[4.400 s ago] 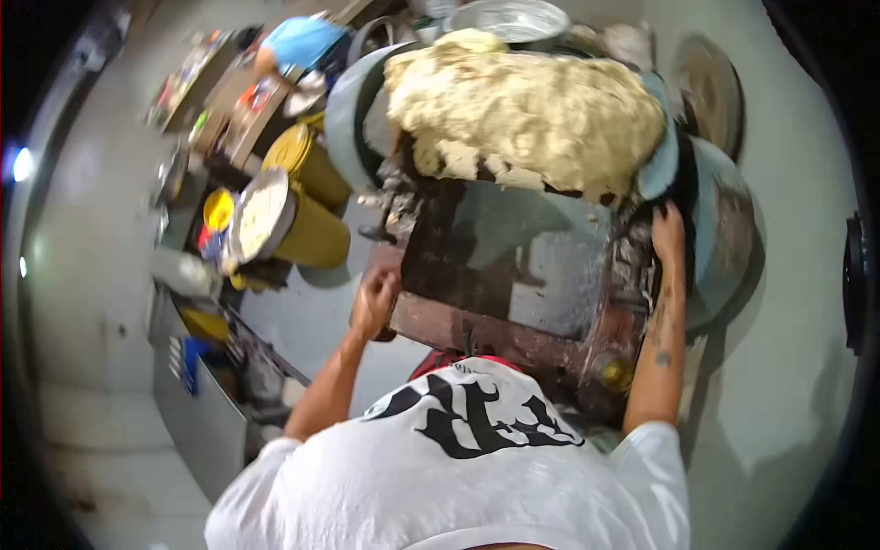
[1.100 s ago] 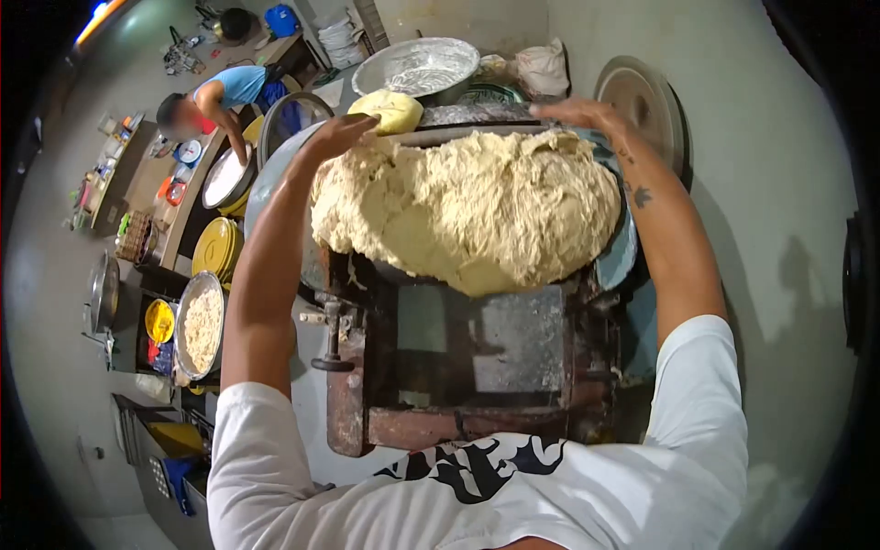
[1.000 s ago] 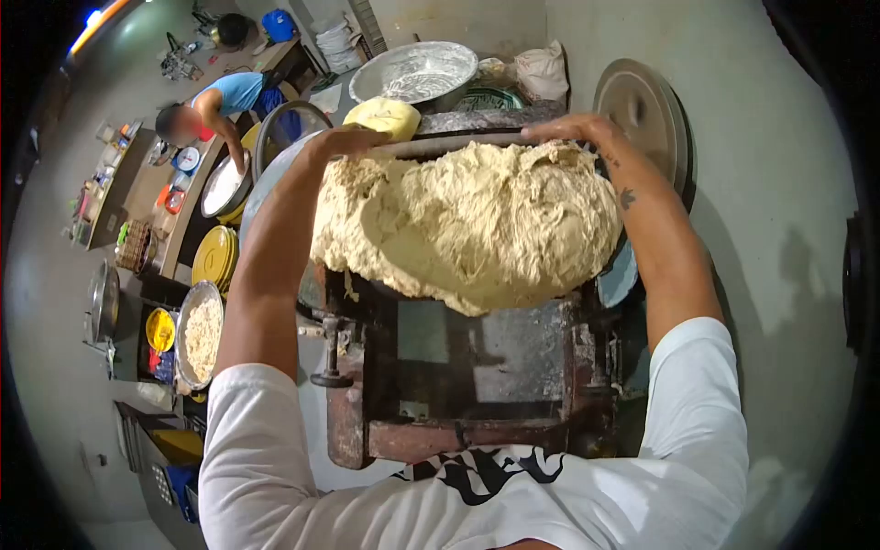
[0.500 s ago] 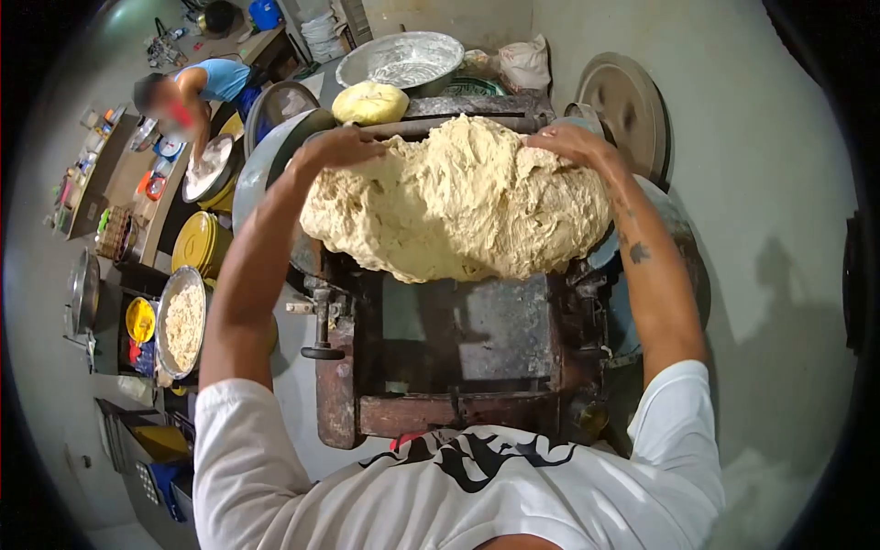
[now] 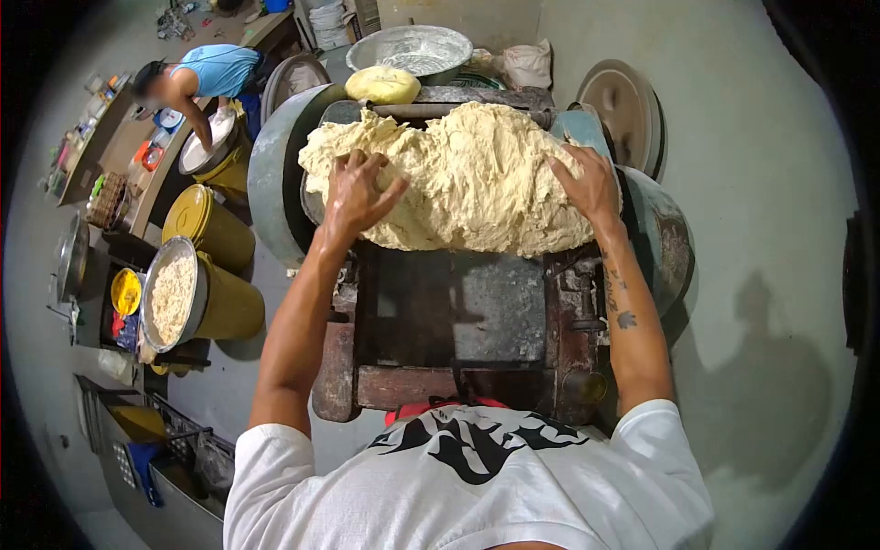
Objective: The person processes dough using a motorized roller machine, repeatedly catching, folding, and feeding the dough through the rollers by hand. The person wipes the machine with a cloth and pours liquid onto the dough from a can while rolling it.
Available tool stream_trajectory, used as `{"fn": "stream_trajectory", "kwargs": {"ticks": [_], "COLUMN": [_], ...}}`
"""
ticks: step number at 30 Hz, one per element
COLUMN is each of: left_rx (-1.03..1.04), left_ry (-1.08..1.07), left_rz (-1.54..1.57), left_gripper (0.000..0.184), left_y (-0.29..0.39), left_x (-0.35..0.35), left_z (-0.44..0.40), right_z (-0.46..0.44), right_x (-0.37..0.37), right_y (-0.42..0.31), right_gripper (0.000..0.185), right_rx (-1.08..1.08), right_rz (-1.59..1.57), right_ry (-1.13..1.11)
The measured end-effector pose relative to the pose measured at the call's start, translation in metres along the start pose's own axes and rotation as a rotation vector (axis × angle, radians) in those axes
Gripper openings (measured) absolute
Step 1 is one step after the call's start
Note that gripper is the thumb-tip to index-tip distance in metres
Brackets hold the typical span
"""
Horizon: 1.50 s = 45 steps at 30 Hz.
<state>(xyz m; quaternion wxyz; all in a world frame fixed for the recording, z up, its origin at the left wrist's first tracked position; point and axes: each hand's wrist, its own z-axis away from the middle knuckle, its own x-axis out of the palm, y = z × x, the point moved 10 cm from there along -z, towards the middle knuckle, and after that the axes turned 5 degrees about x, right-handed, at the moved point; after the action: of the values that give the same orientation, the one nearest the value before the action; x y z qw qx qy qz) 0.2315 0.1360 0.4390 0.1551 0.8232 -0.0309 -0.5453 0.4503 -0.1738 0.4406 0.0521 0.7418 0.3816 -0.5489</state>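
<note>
Dough [image 5: 486, 174], one huge mass of it, sprawls across the far end of the rust-brown machine [image 5: 412, 387], between grey-blue housings [image 5: 275, 183] at left and right! Pale cream, shaggy and torn on top, it bulges right of the middle and ends in an uneven near edge. Left hand [image 5: 357, 194], fingers spread and half bent, is over the left part; right hand [image 5: 589, 186] lies open on the right end, neither closed around anything. Over at left, a metal basin [image 5: 199, 298] full of pale crumbly pieces [image 5: 172, 295] tops a yellow drum [image 5: 231, 302], a lidded yellow drum [image 5: 188, 213] just beyond. Farther, a co-worker's arm [image 5: 194, 117] dips into a container of white powder [image 5: 221, 128]. Far side, a rounded yellow lump [image 5: 382, 84] beside a wide metal pan [image 5: 412, 53], dusted white inside!
</note>
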Motion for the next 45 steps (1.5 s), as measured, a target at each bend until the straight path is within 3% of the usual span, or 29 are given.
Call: {"fn": "stream_trajectory", "kwargs": {"ticks": [11, 25, 45], "left_rx": [-0.024, 0.015, -0.062], "left_ry": [0.178, 0.26, 0.321], "left_rz": [0.006, -0.045, -0.092], "left_gripper": [0.062, 0.062, 0.078], "left_y": [0.013, 0.029, 0.035], "left_x": [-0.002, -0.006, 0.015], "left_z": [0.023, 0.03, 0.038], "right_z": [0.034, 0.044, 0.061], "right_x": [-0.018, -0.025, -0.02], "right_y": [-0.03, -0.047, -0.06], "right_gripper": [0.05, 0.05, 0.052], "right_rx": [-0.097, -0.097, -0.083], "right_rz": [0.071, 0.073, 0.115], "right_ry": [0.32, 0.375, 0.468]}}
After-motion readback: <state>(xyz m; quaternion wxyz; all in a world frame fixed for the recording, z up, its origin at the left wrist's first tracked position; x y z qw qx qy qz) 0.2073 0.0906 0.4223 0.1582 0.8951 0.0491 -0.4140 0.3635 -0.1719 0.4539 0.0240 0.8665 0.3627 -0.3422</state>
